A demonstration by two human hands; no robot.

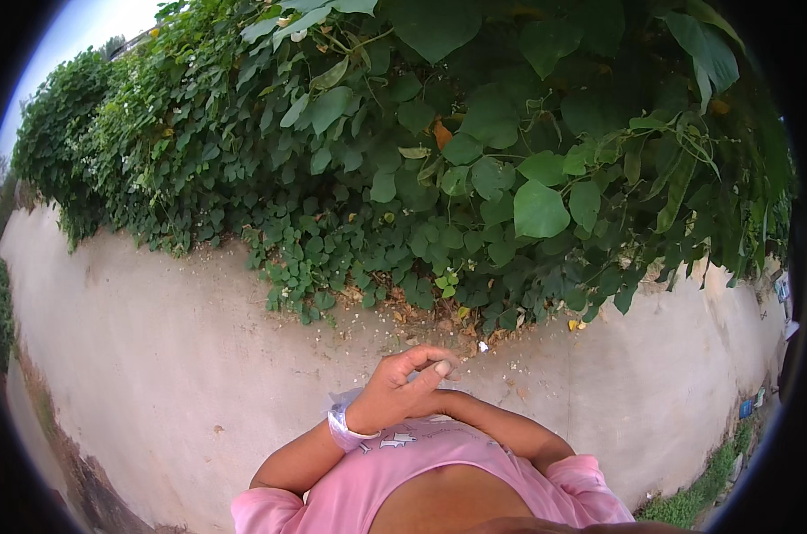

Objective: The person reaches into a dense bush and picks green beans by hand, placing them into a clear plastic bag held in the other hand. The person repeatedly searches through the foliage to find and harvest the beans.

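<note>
Outdoors beside a plastered boundary wall (154,338) overgrown with leafy climbing vines (421,160), under open sky (74,36).

My left hand (401,389), pale plastic band (341,430) at its wrist, curls loosely at my pink shirt (394,472) before a plastered wall (154,356) topped with leafy green creeper (421,151).

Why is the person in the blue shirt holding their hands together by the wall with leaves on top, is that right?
Nearly. The shirt is pink, not blue, as the head view shows. The left hand does rest at the chest beside the wall topped with leafy vines; the right hand is hidden behind it.
</note>
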